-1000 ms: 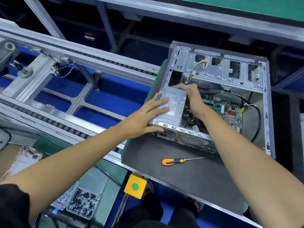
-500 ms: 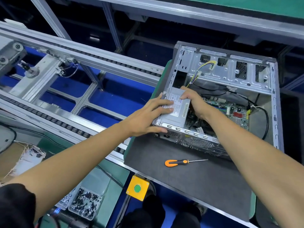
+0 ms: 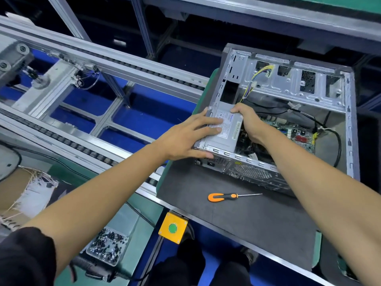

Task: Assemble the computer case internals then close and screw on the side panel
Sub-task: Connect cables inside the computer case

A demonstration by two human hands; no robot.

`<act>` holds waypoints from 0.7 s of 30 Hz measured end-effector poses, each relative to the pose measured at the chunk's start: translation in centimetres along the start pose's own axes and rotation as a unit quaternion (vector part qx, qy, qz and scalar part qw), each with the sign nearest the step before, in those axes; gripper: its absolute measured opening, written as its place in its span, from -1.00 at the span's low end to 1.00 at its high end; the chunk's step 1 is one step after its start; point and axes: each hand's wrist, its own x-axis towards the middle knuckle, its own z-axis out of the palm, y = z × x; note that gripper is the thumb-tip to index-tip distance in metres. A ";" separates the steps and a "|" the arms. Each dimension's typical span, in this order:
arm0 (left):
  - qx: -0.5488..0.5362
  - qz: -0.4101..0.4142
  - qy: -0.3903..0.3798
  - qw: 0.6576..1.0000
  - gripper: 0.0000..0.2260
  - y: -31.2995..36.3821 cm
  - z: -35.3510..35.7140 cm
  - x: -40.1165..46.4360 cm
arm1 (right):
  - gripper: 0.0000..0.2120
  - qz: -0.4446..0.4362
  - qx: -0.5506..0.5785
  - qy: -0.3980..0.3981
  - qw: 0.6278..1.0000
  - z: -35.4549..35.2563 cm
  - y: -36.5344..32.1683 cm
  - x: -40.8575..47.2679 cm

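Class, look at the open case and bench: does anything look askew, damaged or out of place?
Nothing looks damaged or spilled. Both hands, left and right, are on the power supply in the case corner. The screwdriver lies loose on the mat.

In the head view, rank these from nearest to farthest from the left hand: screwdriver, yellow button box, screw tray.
From the left hand:
1. Screwdriver, on the dark mat just below the case.
2. Yellow button box, at the bench edge.
3. Screw tray, lower left.
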 end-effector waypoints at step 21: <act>-0.281 -0.221 0.153 0.921 0.10 1.9 5.9 -2.4 | -0.74 0.009 -0.008 0.011 1.000 -0.1 -0.8 0.8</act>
